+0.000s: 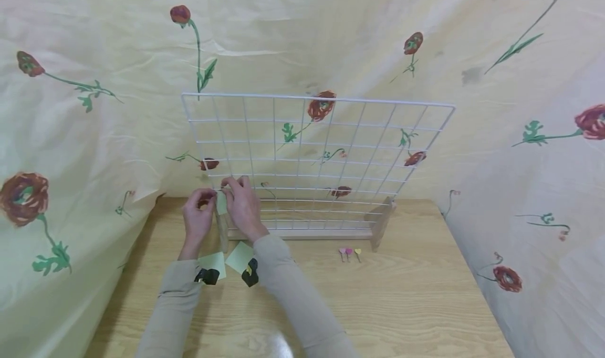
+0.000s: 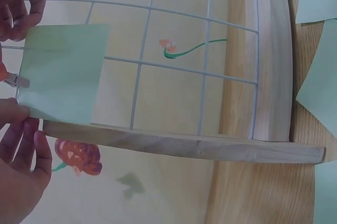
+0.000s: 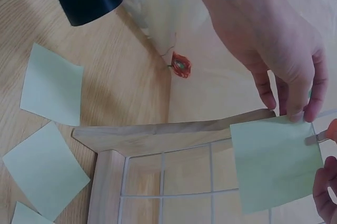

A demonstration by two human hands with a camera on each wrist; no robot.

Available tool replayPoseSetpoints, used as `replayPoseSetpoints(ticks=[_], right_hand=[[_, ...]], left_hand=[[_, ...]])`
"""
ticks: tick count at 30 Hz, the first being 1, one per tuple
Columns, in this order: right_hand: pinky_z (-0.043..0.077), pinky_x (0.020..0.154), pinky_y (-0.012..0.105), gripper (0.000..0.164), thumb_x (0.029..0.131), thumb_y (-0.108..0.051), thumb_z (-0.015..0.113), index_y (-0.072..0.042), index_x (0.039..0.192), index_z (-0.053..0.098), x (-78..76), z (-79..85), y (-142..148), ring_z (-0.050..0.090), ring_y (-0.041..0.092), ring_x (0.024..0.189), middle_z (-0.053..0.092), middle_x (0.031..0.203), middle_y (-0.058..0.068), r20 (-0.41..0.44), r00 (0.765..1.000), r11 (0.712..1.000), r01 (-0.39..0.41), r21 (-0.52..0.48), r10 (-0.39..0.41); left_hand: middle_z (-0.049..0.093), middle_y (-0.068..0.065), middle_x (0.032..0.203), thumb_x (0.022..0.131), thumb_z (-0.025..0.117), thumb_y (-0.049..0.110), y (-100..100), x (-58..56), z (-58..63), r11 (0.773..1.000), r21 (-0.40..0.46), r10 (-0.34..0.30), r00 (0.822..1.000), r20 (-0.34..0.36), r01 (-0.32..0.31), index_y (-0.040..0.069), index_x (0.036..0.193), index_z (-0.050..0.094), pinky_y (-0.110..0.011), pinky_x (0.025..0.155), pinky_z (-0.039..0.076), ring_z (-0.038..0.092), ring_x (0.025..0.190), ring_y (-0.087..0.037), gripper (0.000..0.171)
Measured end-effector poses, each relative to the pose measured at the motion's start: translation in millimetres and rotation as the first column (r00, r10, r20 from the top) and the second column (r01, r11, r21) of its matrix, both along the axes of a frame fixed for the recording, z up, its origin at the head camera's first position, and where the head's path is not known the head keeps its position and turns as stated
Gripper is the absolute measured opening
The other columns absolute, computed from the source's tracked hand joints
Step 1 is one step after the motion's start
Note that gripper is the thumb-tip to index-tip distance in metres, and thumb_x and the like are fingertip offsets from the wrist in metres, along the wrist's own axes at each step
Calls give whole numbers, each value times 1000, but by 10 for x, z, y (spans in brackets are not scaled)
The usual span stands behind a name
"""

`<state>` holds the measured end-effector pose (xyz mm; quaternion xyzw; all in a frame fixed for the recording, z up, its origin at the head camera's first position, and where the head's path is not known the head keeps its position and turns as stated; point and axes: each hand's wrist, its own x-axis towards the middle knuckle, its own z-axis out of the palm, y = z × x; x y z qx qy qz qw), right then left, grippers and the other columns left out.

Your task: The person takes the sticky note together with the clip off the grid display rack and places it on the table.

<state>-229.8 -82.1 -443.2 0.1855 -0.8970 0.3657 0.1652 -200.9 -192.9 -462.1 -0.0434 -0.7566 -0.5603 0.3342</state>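
Observation:
A pale green square paper note [image 2: 63, 74] lies against the white wire grid [image 1: 304, 144], over the left wooden foot [image 2: 184, 147]. A small clip with an orange-red end [image 2: 14, 80] sits on the note's upper edge, between the hands. In the left wrist view, my left hand [image 2: 23, 166] pinches one corner of the note with thumb and fingers. At the opposite corner my right hand [image 2: 21, 5] pinches the paper between its fingertips. From the right wrist, the left hand [image 3: 274, 39] shows large, with only fingers of the right hand [image 3: 326, 187] in view.
More green notes [image 1: 239, 257] lie on the wooden table [image 1: 425, 295] in front of the grid's left side, partly under the wrists. Three small heart-topped clips [image 1: 348, 252] lie before the right foot [image 1: 382, 224]. A flower-printed cloth [image 1: 94, 137] hangs behind and at both sides.

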Motion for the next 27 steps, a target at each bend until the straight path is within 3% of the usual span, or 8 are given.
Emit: replayPoseSetpoints(ticks=[5, 11, 17, 24, 27], right_hand=[[30, 44, 14, 11, 96, -21, 61, -17, 106, 64, 0, -38, -1, 40, 6, 56, 45, 88, -1, -35, 999, 1000, 9, -2, -9], [29, 45, 15, 12, 97, -21, 58, -16, 107, 64, 23, -88, 5, 38, 7, 58, 40, 84, -3, -38, 999, 995, 0, -102, -4], [30, 49, 13, 12, 97, -18, 59, -14, 107, 63, 46, -162, 25, 39, 8, 62, 38, 85, -1, -123, 992, 987, -26, -159, 6], [39, 55, 13, 14, 100, -15, 53, -10, 111, 59, 86, -279, 133, 47, 10, 71, 43, 97, 3, -101, 989, 975, -125, -185, 108], [41, 55, 13, 17, 101, -16, 51, -9, 115, 58, 110, -356, 205, 51, 10, 75, 44, 103, 5, -39, 990, 971, -143, -192, 138]], left_hand=[[64, -30, 91, 81, 59, -19, 8, 29, 5, 1000, -7, -14, 999, 31, 14, -18, 93, 61, -19, 70, 49, 60, 80, -33, 12], [65, -28, 92, 82, 59, -19, 12, 67, 1, 1000, -24, -16, 998, 63, 17, -16, 95, 61, -18, 71, 49, 60, 81, -28, 13], [64, -29, 92, 81, 59, -22, 4, 130, -18, 998, -60, -1, 997, 81, 6, -16, 94, 61, -16, 70, 49, 60, 80, -24, 15], [65, -26, 89, 79, 61, -22, -177, 95, -447, 997, -80, -3, 996, 92, 11, -13, 92, 63, -11, 68, 47, 61, 79, -32, 16], [66, -24, 88, 79, 62, -20, -228, 158, -529, 996, -92, -5, 995, 102, 14, -11, 91, 64, -8, 68, 45, 61, 79, -33, 15]])
